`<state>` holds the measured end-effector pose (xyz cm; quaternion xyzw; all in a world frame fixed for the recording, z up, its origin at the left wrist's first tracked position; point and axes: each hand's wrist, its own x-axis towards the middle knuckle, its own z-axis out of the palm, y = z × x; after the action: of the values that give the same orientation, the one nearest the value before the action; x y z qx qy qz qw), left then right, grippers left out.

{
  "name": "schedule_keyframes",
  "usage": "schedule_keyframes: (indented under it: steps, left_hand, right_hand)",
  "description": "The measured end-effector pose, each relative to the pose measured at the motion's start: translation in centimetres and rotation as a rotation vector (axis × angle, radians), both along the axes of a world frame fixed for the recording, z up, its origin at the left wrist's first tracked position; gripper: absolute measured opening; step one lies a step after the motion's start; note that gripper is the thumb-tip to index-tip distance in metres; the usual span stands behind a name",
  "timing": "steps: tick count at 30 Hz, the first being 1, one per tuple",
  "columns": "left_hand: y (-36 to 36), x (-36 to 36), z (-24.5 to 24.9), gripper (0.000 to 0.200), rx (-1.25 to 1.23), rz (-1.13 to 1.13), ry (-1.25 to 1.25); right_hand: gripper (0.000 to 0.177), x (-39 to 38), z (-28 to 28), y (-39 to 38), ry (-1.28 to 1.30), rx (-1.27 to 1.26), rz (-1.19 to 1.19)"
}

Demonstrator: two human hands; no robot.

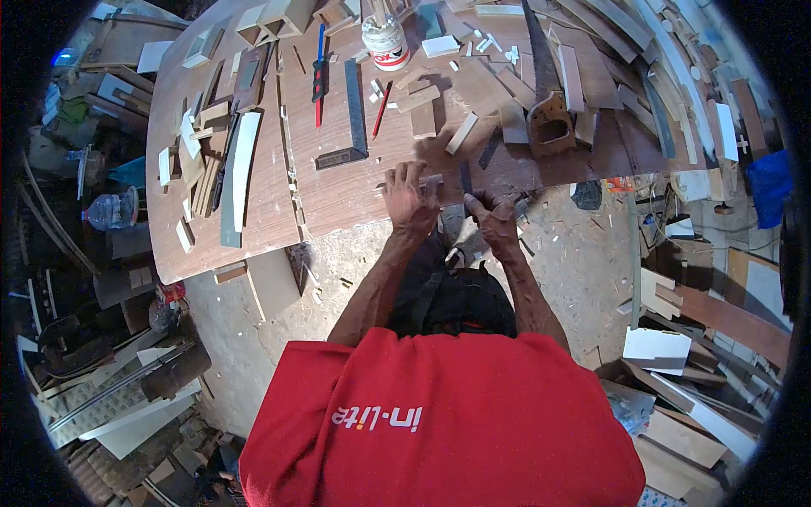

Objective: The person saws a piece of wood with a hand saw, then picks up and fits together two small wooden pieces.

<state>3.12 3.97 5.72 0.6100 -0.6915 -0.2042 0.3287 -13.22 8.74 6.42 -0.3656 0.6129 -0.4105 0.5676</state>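
My left hand [409,199] is at the near edge of the brown tabletop [329,198], its bent fingers pressing down on a small wood strip [433,181] that is mostly covered. To its right, my right hand [493,216] is closed around a dark, narrow flat tool [465,177], whose end points toward the table. Beyond the hands lie a dark try square [355,110], a red pencil [383,110] and a red and blue tool [318,80]. A handsaw [551,125] rests farther right.
A white glue jar [385,44] with brushes stands at the back of the table. Wood blocks [423,119] and strips surround it. A curved white strip [246,165] lies at left. Offcuts litter the floor [338,262], with stacked boards [656,350] at the right.
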Motion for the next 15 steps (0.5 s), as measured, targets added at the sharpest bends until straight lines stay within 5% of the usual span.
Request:
schedule_keyframes:
  steps: [2, 5, 9, 12, 15]
  left_hand:
    - [0.3, 0.3, -0.8, 0.032, -0.094, 0.019, -0.257]
    - [0.0, 1.3, -2.5, 0.027, -0.170, -0.111, -0.278]
    - [-0.2, 1.7, -3.4, 0.027, -0.178, -0.136, -0.246]
    - [-0.1, 1.6, -3.4, 0.025, -0.177, -0.154, -0.151]
    - [0.0, 1.5, -3.5, 0.023, -0.248, -0.110, -0.055]
  right_hand:
    - [0.022, 0.1, -0.3, 0.1, 0.013, -0.040, -0.037]
    - [0.022, 1.0, -0.3, 0.1, 0.019, -0.075, -0.108]
    - [0.025, 0.4, -0.4, -0.2, 0.103, 0.037, 0.036]
    - [0.027, 0.9, -1.8, -0.2, 0.132, -0.173, -0.033]
    - [0.028, 1.0, -1.2, -0.3, 0.398, -0.136, 0.065]
